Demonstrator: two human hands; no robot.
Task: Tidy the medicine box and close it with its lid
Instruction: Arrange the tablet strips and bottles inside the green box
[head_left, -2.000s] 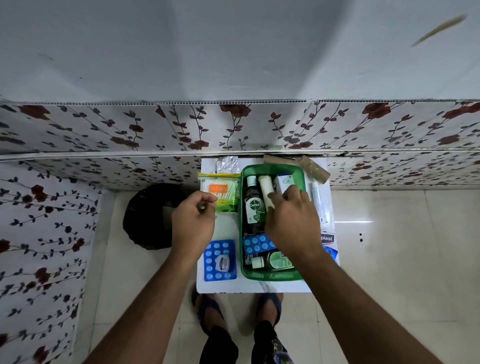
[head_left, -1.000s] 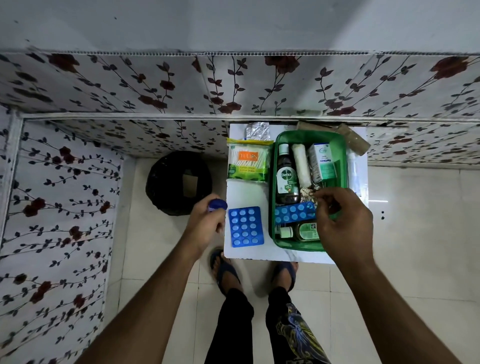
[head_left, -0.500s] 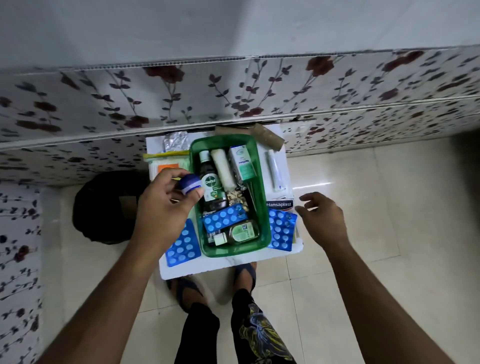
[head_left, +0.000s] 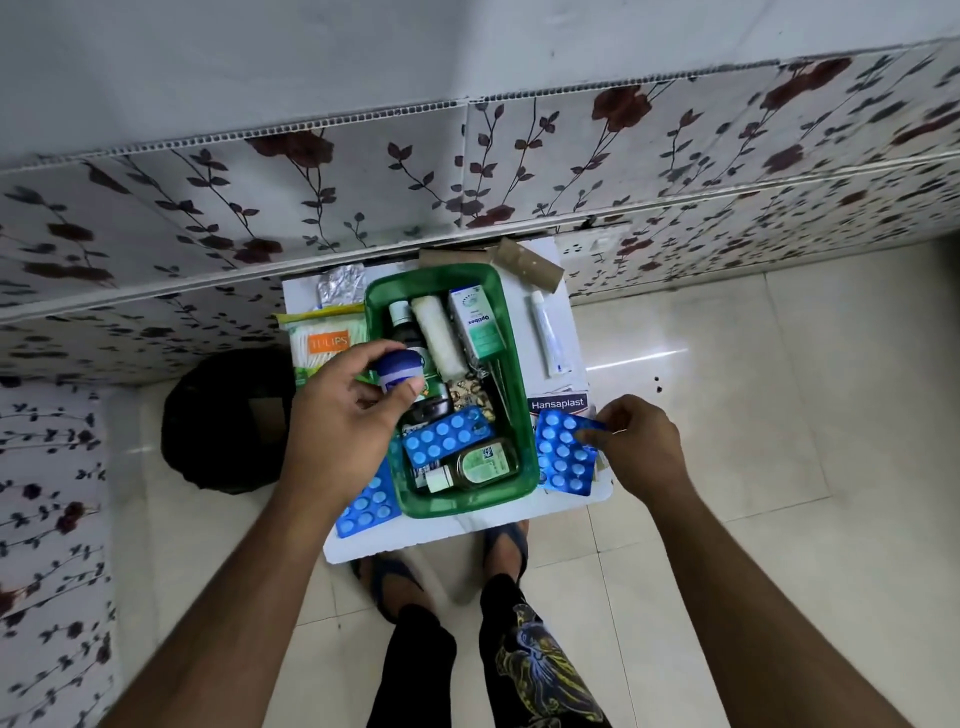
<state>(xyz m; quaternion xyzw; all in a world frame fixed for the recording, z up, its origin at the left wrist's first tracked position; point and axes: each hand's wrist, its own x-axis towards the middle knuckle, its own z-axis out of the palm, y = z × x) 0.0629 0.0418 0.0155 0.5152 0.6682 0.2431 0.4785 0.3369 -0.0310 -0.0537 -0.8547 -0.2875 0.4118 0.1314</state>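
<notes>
A green medicine box (head_left: 511, 410) sits open on a small white table (head_left: 462, 535). Inside lie a dark Dettol bottle, a white roll (head_left: 439, 338), an Optibex carton (head_left: 477, 325), a blue pill strip (head_left: 441, 440) and a small green bottle (head_left: 483, 464). My left hand (head_left: 345, 415) holds a small blue-capped jar (head_left: 397, 370) over the box's left rim. My right hand (head_left: 641, 447) pinches the upper corner of a blue pill strip (head_left: 563, 452) lying right of the box. No lid shows.
Left of the box are a Tulips cotton-bud pack (head_left: 317, 345), a foil strip (head_left: 340, 286) and another blue pill strip (head_left: 366, 506). A white tube (head_left: 548, 332), a Hansaplast pack (head_left: 558, 404) and cardboard rolls (head_left: 530, 265) lie right and behind. A black bin (head_left: 223, 421) stands on the floor.
My left hand carried the blue-capped jar from the table's left edge to above the box. My right hand left the box and took hold of the blue strip on the right.
</notes>
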